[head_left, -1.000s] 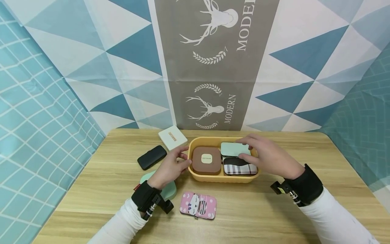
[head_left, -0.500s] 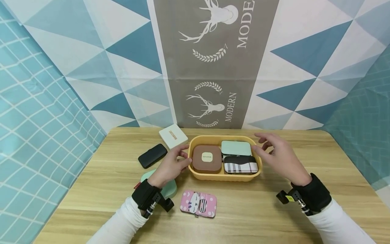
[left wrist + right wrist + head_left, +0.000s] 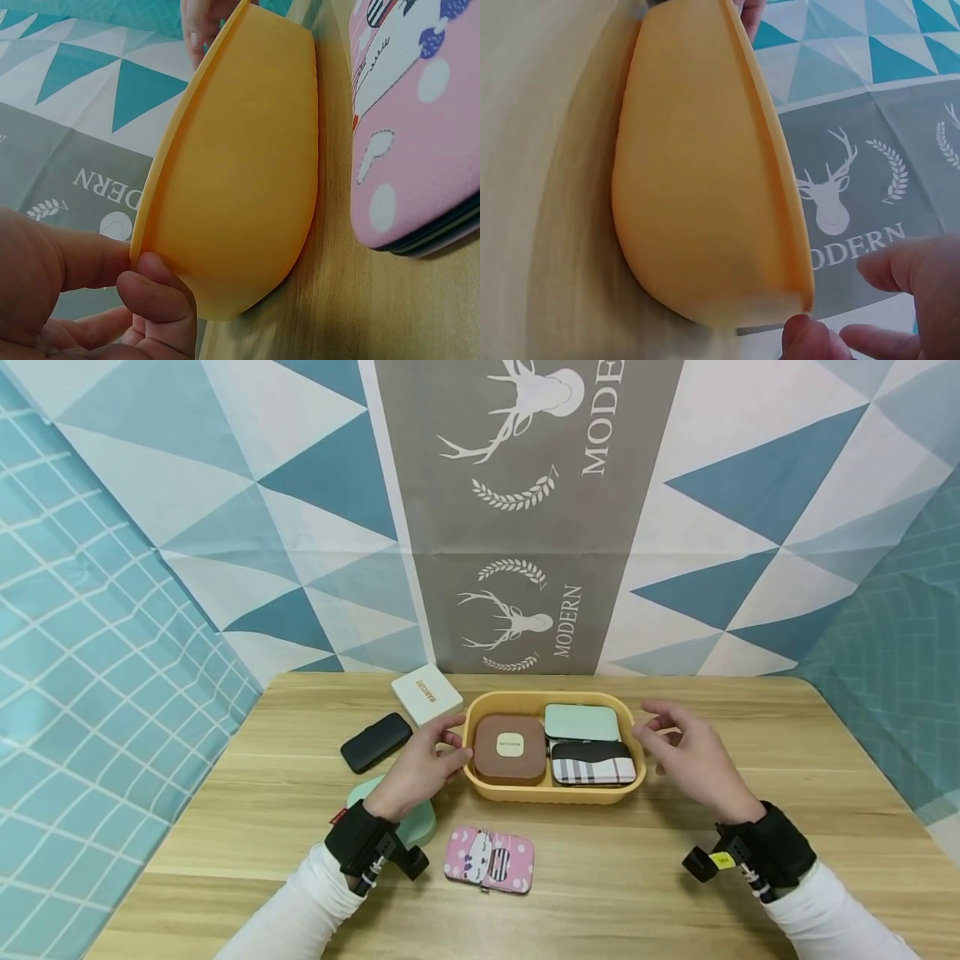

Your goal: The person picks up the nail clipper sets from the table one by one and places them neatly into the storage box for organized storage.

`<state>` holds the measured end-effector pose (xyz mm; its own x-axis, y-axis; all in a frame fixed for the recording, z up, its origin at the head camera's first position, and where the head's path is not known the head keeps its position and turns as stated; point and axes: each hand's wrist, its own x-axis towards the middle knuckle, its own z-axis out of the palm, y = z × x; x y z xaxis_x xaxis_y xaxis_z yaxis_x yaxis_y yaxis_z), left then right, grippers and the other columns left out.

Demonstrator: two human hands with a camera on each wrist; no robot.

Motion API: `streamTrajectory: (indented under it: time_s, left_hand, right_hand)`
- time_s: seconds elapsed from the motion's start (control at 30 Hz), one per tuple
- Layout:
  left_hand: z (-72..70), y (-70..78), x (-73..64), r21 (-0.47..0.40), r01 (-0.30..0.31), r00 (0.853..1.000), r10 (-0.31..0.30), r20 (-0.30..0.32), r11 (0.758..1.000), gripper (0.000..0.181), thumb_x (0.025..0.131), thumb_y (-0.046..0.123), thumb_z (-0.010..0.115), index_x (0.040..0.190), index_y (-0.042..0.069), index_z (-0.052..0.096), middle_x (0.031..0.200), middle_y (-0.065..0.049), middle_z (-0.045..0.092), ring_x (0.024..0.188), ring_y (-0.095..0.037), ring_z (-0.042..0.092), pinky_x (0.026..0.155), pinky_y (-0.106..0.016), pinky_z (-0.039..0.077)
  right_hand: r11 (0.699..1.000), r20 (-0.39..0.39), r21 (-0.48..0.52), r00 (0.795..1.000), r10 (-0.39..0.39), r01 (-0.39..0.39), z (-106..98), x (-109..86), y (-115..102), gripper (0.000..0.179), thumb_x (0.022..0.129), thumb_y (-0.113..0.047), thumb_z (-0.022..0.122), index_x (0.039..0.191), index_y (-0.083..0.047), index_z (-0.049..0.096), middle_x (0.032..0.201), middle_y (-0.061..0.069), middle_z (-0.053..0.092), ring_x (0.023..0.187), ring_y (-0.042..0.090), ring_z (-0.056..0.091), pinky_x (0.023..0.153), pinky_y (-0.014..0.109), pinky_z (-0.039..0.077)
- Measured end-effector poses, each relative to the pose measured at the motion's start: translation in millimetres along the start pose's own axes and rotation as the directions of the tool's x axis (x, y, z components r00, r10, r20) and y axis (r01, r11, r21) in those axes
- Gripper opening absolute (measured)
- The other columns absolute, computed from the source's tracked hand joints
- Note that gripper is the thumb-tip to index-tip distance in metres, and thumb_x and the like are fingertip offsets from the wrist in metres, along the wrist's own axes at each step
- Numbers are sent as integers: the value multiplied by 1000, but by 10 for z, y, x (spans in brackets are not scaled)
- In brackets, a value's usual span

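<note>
The rim of a yellow, oblong, round-ended plastic basket (image 3: 555, 795) is pinched at one end between thumb and forefinger of the left hand (image 3: 426, 772). From that pinch the basket's long axis is stretched sideways to the right hand (image 3: 697, 768), by which the opposite end is faced. There the thumb and fingers are held apart, loosely curved, the thumb tip just beside the rim; whether the rim is touched cannot be told. Inside, closest to the left pinch, a brown, rounded-square box (image 3: 510, 768) is seated; nearer the right hand, a pale mint, flat rectangular case (image 3: 581, 723) is set beyond a plaid-and-black, flat case (image 3: 592, 770). A pink, cat-printed, flat case (image 3: 489, 860) is laid outside, nearer the left grip than the right, on the person's side of the basket.
</note>
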<state>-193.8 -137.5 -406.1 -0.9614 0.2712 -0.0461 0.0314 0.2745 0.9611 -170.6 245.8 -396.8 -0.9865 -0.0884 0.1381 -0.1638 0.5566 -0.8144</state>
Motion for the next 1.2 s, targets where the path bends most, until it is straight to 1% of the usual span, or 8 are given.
streamTrajectory:
  time_s: [0.1, 0.2, 0.33, 0.5, 0.67, 0.8, 0.93, 1.2]
  left_hand:
    - [7, -3, 4, 2, 1, 1000, -1, -1, 1000, 54, 104, -1, 63, 155, -3, 44, 110, -16, 53, 76, -22, 57, 63, -25, 48]
    - [15, -7, 9, -5, 1, 1000, -1, 0, 1000, 55, 104, -3, 62, 155, -4, 44, 110, -16, 53, 74, -20, 57, 63, -25, 48]
    - [24, -10, 12, -14, 2, 1000, -2, -1, 1000, 55, 103, -4, 62, 155, -5, 44, 109, -16, 53, 74, -20, 57, 62, -25, 48]
    - [29, -6, 7, -16, 7, 1000, -7, -6, 1000, 55, 103, -4, 63, 155, -5, 44, 109, -16, 53, 74, -21, 57, 62, -25, 48]
    - [26, 0, 2, -14, 12, 1000, -12, -11, 1000, 56, 103, -4, 63, 155, -4, 44, 109, -16, 54, 74, -20, 58, 62, -25, 49]
    - [14, 6, -2, -9, 4, 1000, -4, -4, 1000, 56, 103, -4, 63, 155, -5, 44, 109, -16, 54, 74, -19, 58, 62, -25, 49]
    - [2, 15, -7, -2, 4, 1000, -4, 4, 1000, 55, 104, -2, 63, 155, -5, 43, 110, -16, 53, 74, -18, 57, 62, -26, 49]
    - [1, 19, 2, 1, 2, 1000, -2, 8, 1000, 55, 104, -2, 62, 156, -5, 42, 109, -16, 53, 74, -19, 57, 63, -26, 49]
  right_hand:
    - [999, 23, 30, 999, 31, -31, 7, -5, 22, 58, 110, -31, 61, 154, 4, 47, 119, 20, 59, 89, 34, 65, 67, 36, 59]
    - [996, 43, 63, 997, 63, -65, 22, -5, 52, 57, 110, -30, 61, 153, 6, 47, 116, 20, 59, 88, 32, 64, 67, 36, 60]
    - [985, 77, 104, 989, 130, -138, 45, -9, 86, 58, 111, -32, 59, 153, 5, 47, 115, 20, 57, 83, 28, 62, 65, 35, 60]
    - [969, 105, 150, 978, 179, -194, 68, -26, 103, 56, 111, -33, 58, 153, 3, 48, 115, 19, 56, 84, 23, 58, 64, 33, 58]
    - [946, 136, 236, 971, 194, -222, 94, -42, 107, 54, 111, -27, 58, 152, 6, 46, 112, 18, 56, 81, 21, 57, 62, 32, 55]
    - [927, 144, 290, 968, 204, -238, 112, -44, 113, 52, 112, -24, 58, 151, 8, 45, 108, 19, 58, 77, 20, 58, 61, 30, 53]
    - [920, 139, 306, 967, 211, -245, 126, -44, 118, 50, 112, -22, 57, 150, 8, 44, 105, 18, 59, 76, 19, 58, 61, 30, 53]
    - [918, 135, 313, 968, 210, -243, 132, -53, 118, 48, 112, -20, 56, 150, 7, 45, 104, 18, 60, 76, 19, 58, 60, 30, 52]
